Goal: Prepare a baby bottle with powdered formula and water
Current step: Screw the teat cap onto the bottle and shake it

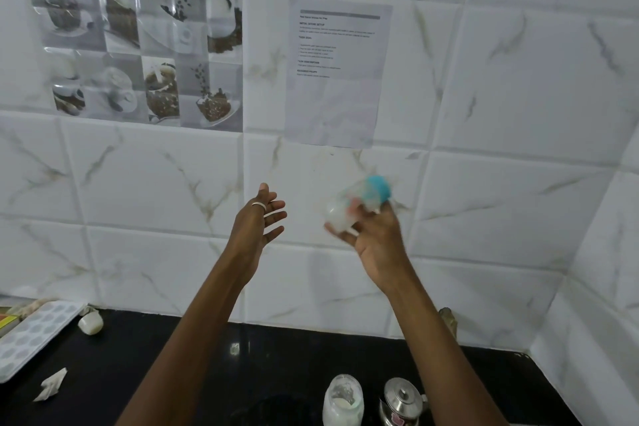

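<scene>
My right hand point(375, 239) is raised in front of the tiled wall and grips a clear baby bottle point(342, 211) with a blue cap point(379, 187). The bottle is blurred, lies tilted with the cap up and to the right, and looks whitish inside. My left hand point(257, 221) is raised beside it, a short gap to the left, fingers spread and holding nothing. On the black counter below stands a glass jar of white powder point(343, 399), without a lid, and next to it a steel kettle point(403, 399) with its lid on.
The black counter point(173, 356) runs along the white tiled wall. A white moulded tray point(31, 335) lies at the left edge, with a small white cap-like object point(90, 322) and a crumpled paper scrap point(52, 387) near it. A printed sheet point(337, 73) hangs on the wall.
</scene>
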A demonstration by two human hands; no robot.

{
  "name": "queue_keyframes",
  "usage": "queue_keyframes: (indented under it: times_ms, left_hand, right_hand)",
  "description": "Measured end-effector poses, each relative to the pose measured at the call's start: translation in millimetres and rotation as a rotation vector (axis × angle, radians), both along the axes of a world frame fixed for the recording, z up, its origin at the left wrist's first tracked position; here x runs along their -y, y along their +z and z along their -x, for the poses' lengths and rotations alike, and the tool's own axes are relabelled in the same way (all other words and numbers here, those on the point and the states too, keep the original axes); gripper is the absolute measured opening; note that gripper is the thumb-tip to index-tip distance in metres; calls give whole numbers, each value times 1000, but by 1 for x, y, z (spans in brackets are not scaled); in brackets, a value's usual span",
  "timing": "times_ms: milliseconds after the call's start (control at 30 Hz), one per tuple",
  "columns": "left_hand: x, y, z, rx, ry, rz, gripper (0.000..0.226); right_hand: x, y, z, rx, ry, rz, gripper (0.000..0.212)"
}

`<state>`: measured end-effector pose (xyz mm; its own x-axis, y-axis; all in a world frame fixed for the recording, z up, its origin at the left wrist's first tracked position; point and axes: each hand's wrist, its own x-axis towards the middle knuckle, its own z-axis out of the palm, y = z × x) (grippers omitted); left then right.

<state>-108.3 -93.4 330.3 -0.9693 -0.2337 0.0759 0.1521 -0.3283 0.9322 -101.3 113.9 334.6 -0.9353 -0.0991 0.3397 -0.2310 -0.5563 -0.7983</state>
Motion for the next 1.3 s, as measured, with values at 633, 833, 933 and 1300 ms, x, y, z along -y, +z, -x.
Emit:
queue_keyframes:
  times_ms: [633, 833, 933, 1300]
  left_hand:
    - [1, -5, -1, -15, 3, 51, 45]
    - [3, -4, -1, -33, 15, 77, 45]
    - [4, -4, -3, -36, 20, 79, 42]
    - [13, -3, -5, -35, 59, 79, 26]
  right_hand:
    - [9, 2, -9, 22, -19, 68, 53]
    - [10, -1, -10, -31, -1, -386, 62]
    - [3, 9, -6, -7, -51, 34, 57]
    - [-1, 10, -3, -9, -81, 109, 51]
